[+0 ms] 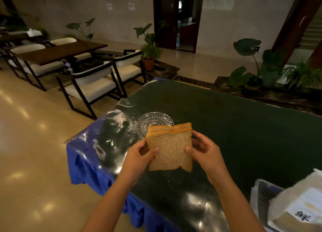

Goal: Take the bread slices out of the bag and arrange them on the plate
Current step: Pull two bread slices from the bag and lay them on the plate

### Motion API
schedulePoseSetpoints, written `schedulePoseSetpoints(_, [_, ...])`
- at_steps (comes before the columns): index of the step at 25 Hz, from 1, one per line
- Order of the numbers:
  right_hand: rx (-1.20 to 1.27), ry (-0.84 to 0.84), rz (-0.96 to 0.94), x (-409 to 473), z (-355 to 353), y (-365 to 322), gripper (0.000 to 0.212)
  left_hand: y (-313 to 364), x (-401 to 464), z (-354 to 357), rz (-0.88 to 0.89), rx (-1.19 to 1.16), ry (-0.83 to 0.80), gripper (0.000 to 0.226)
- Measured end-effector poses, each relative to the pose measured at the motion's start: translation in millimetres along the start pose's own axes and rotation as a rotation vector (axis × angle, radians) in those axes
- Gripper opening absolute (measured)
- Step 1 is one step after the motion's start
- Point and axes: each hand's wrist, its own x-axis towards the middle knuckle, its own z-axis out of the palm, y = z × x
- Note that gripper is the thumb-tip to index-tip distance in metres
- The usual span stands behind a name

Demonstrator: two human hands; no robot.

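Both hands hold a small stack of brown bread slices (169, 147) upright above the table, the cut face turned toward me. My left hand (142, 152) pinches its left edge and my right hand (203, 149) grips its right edge. Just behind the bread lies a clear cut-glass plate (149, 121) with nothing on it, partly hidden by the slices. The bread bag (296, 202), pale plastic with a printed label, lies at the lower right corner.
The dark glossy table (235, 127) has a blue skirt (90, 170) along its left edge. A clear plastic container (261, 193) sits under the bag. Chairs (90, 85) and potted plants (149, 54) stand beyond the table.
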Motion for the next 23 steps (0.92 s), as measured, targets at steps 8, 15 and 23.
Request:
schedulePoseSetpoints(8, [0.051,0.087,0.077,75.5,24.9,43.5,0.047,-27.2,79.3,-31.2,-0.053,0.071,0.011,0.042])
schedulePoseSetpoints(15, [0.093,0.092,0.244,155.5,44.3,75.6,0.040,-50.1,159.5,-61.9,-0.174,0.103,-0.051,0.043])
schedulePoseSetpoints(23, [0.089,0.300,0.391,228.6,83.1,128.6,0.039,-95.7,271.4,-95.7,-0.307,0.108,-0.170,0.045])
